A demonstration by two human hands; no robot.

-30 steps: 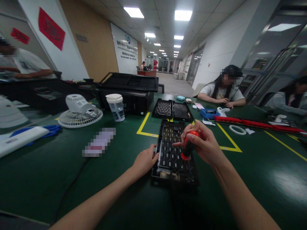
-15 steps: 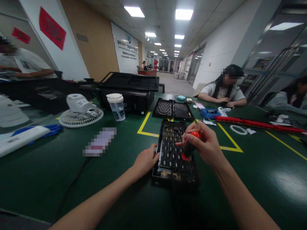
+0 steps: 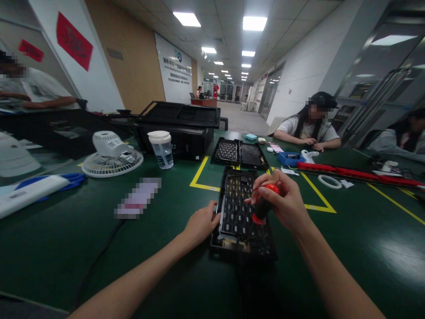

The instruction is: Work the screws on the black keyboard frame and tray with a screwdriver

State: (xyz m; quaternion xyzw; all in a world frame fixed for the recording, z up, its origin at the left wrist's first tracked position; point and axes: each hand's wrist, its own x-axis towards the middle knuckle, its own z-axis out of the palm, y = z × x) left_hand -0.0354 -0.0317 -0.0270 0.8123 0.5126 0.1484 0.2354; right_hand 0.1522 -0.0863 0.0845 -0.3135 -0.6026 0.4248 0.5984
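A black tray-like case (image 3: 236, 212) with rows of dark, shaped pieces lies on the green table in front of me. My left hand (image 3: 205, 220) grips the left edge of this case, fingers closed on its rim. Over the right half of the case, my right hand (image 3: 282, 197) is wrapped round a black tool with red ends (image 3: 264, 204). The tool is tilted, its lower red end low over the pieces; whether it touches them cannot be made out.
Behind the case lies an open black case (image 3: 227, 150). To the left are a cup (image 3: 161, 150), a white fan (image 3: 113, 161) and a phone-like object (image 3: 139, 198) with a cable. A blue bin (image 3: 291, 158) and a seated person (image 3: 310, 126) are at the right.
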